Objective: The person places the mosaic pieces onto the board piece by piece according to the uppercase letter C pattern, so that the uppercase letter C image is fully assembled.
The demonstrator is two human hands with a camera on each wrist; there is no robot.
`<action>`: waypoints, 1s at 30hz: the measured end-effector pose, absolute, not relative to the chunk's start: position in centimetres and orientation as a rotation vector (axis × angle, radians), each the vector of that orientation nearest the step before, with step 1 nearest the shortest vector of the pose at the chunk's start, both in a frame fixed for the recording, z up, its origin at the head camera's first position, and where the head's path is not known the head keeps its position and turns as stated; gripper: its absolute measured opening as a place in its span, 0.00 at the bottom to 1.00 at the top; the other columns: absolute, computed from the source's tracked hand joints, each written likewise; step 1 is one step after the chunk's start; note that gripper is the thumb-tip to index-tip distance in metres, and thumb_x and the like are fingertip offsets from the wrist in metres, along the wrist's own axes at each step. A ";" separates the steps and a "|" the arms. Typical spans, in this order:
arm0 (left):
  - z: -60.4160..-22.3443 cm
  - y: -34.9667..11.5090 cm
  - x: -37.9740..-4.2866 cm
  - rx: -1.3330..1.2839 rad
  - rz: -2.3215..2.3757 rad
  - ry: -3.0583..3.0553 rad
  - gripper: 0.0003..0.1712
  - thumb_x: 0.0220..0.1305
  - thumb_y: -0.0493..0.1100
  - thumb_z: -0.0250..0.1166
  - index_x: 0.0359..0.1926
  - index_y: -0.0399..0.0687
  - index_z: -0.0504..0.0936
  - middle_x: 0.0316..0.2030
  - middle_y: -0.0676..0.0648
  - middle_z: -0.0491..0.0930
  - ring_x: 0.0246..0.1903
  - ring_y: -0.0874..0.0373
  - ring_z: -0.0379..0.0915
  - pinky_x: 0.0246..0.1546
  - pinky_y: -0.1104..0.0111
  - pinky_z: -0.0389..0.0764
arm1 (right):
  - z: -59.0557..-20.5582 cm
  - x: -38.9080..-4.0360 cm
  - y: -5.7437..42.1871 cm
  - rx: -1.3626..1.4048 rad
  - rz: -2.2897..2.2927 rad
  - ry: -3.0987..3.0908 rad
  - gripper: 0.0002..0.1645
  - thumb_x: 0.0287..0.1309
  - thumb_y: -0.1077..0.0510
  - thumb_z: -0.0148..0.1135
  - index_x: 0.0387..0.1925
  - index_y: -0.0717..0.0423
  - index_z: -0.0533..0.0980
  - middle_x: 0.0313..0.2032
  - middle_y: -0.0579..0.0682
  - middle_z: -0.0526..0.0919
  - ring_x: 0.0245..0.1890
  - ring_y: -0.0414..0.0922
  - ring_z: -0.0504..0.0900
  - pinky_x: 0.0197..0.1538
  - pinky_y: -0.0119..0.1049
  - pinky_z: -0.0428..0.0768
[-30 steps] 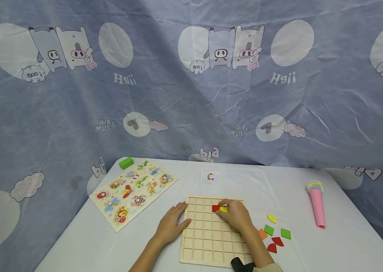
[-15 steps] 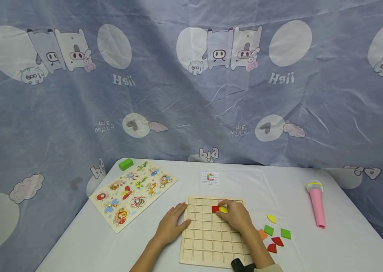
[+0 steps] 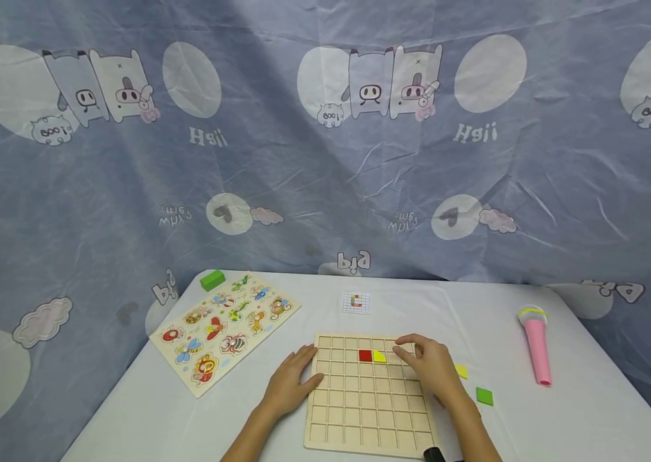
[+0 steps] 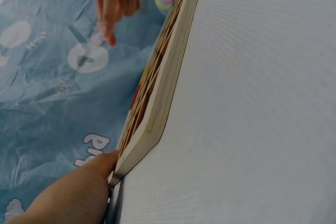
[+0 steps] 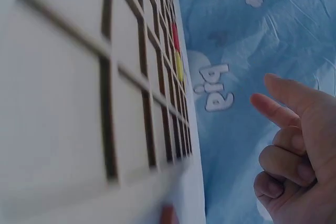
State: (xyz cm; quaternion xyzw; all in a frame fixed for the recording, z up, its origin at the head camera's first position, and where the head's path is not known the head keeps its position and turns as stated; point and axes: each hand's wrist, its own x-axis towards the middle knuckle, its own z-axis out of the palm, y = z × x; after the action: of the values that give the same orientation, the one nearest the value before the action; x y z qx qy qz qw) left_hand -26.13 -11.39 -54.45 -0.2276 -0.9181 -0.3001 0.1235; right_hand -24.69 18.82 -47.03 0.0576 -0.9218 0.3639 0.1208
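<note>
A wooden grid board (image 3: 354, 404) lies on the white table, with a red square tile (image 3: 365, 355) and a yellow tile with one rounded corner (image 3: 379, 356) side by side in its cells. My left hand (image 3: 291, 385) rests against the board's left edge, fingers extended. Above the board's right side is my right hand (image 3: 432, 369), apart from the tiles. Its thumb and index finger are spread with nothing between them, and the other fingers curl in the right wrist view. A yellow piece (image 3: 461, 371) and a green square (image 3: 484, 396) lie right of that hand; the forearm hides other pieces.
A small card with a coloured grid pattern (image 3: 355, 302) lies behind the board. At the left are an insect puzzle board (image 3: 224, 333) and a green block (image 3: 212, 280). A pink toy microphone (image 3: 538, 351) lies far right. A patterned cloth (image 3: 325, 160) hangs behind the table.
My right hand has let go of the yellow tile, which stays on the board beside the red one, and has moved to the right. My left hand stays in place.
</note>
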 end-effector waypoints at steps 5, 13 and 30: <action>-54.4 -11.4 -26.1 -0.659 -0.870 -2.693 0.35 0.61 0.59 0.58 0.63 0.43 0.67 0.63 0.45 0.66 0.63 0.49 0.58 0.65 0.55 0.56 | -46.8 -23.7 21.9 0.146 0.981 -2.663 0.16 0.52 0.50 0.67 0.40 0.53 0.81 0.11 0.43 0.59 0.11 0.35 0.52 0.12 0.27 0.56; -54.6 -11.4 -26.2 -0.650 -0.869 -2.687 0.35 0.61 0.59 0.58 0.63 0.43 0.67 0.63 0.45 0.66 0.64 0.50 0.57 0.64 0.55 0.57 | -47.4 -22.6 26.8 0.025 0.926 -2.738 0.19 0.51 0.49 0.67 0.43 0.55 0.80 0.13 0.45 0.61 0.12 0.38 0.56 0.14 0.29 0.58; -54.6 -11.3 -26.2 -0.632 -0.868 -2.721 0.36 0.61 0.60 0.57 0.64 0.46 0.66 0.64 0.47 0.64 0.65 0.53 0.55 0.66 0.58 0.54 | -50.9 -22.3 31.1 -0.067 0.916 -2.867 0.23 0.48 0.52 0.69 0.47 0.56 0.79 0.15 0.46 0.63 0.15 0.40 0.61 0.17 0.31 0.59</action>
State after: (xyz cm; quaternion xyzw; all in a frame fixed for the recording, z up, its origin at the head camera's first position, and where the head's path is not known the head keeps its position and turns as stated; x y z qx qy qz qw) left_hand -26.21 -11.34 -54.58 -0.2148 -0.9248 -0.2950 0.1078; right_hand -22.33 31.06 -50.91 -0.0224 -0.9503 0.3035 0.0657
